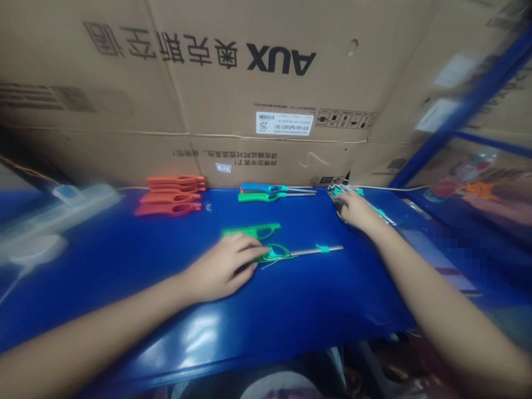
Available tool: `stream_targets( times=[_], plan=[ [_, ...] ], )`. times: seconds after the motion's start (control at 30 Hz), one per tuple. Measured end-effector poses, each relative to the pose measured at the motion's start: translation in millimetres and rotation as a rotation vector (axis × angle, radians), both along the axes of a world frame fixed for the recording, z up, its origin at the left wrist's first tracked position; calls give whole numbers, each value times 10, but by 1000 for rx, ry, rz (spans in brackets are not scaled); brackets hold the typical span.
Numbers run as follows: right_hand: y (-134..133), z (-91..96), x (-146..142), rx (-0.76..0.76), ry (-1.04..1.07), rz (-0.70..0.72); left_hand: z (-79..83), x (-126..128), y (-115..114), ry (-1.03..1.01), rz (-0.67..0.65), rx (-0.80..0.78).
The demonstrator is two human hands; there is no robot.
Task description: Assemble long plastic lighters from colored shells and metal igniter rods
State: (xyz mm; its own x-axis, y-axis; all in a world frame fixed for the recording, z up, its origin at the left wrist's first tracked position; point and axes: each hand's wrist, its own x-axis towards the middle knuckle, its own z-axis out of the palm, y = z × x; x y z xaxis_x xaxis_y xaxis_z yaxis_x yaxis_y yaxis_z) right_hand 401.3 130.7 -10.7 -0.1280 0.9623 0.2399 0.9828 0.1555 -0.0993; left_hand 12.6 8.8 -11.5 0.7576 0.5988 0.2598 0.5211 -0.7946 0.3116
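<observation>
Head view shows the left hand [228, 265] palm-down, fingers pinching a green handle [263, 257]. Right hand [353, 209] reaches farther, over metal rods [384, 215]; its fingers' closure I cannot tell.

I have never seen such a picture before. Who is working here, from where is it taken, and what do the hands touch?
There is no machine: these are a person's two bare hands, seen from a camera worn on that person's head, looking forward and down. The left hand lies over green plastic pieces, one with a thin metal tube pointing right. The right hand reaches to a pile of metal and teal parts; blur hides its exact grip. Also on the blue surface are orange handles and blue and green handles with metal rods. Behind stands printed cardboard.
</observation>
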Motion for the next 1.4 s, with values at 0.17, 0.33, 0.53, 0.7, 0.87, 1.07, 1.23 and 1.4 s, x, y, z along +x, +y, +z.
stream_targets(
  times=[0.17, 0.33, 0.53, 0.7, 0.87, 1.07, 1.23, 1.4],
  plan=[
    [7, -65, -55, 26, 28, 22, -3, -9, 3, -3, -4, -6],
    [18, -148, -53, 32, 43, -8, -1, -4, 6, 3, -3, -5],
    [13, -137, -40, 30, 43, 5, -4, -4, 7, 1, -7, -1],
    [-18, -60, -72, -18, 22, 53, -9, -6, 10, 6, -6, -4],
    [-63, 49, -18, 2, 17, -73, -4, -15, 1, 9, -3, -5],
    [-50, 91, 21, 22, -14, -122, -3, -12, 4, -2, -1, 9],
    [-8, 26, 23, -34, -35, -168, 1, -12, -13, -11, 29, 52],
    [-49, 63, 25, -68, -14, -236, -7, -26, -28, -52, 70, 66]
  ],
)
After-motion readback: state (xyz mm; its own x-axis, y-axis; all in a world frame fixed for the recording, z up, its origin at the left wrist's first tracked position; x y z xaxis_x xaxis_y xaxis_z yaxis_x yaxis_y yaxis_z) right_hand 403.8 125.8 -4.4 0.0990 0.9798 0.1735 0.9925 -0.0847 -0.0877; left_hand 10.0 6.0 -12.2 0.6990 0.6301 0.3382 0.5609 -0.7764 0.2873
